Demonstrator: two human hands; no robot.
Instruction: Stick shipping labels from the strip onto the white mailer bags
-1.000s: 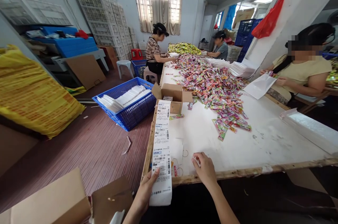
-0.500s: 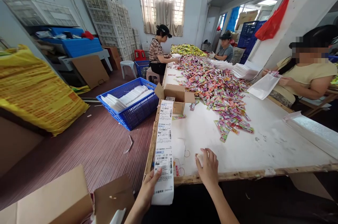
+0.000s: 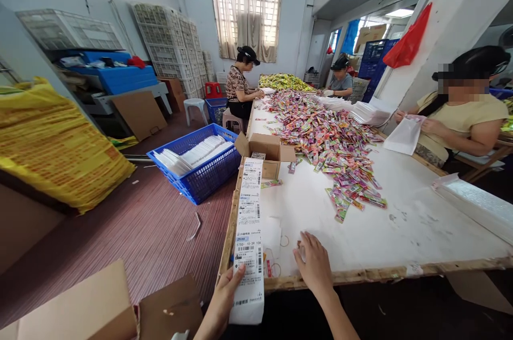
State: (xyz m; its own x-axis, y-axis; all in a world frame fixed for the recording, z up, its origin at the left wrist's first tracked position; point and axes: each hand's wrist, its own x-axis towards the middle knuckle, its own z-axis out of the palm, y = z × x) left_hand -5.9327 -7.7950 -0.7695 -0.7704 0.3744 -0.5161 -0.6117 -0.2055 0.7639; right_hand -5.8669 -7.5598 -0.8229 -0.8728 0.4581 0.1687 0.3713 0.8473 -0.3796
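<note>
My left hand [image 3: 227, 293] grips the near end of a long strip of printed shipping labels [image 3: 248, 246], thumb on top. The strip runs away from me along the table's left edge, up to an open cardboard box [image 3: 269, 169]. My right hand [image 3: 315, 260] rests on the white tabletop [image 3: 360, 244] near its front edge, loosely bent, with thumb and fingers apart. Its fingertips partly hide the spot beneath them. Between my hands lie a rubber band [image 3: 285, 241] and a small red slip [image 3: 269, 269].
A heap of small colourful packets [image 3: 320, 131] covers the table's middle. A blue basket [image 3: 196, 185] of white envelopes stands left, with a yellow sack [image 3: 60, 153] and cardboard box [image 3: 80, 302] nearby. One person [image 3: 460, 115] sits right; two others sit farther back.
My view has tilted up slightly, so the table sits lower. My right hand's fingers have drawn together a little on the tabletop. My left hand keeps its grip on the label strip.
</note>
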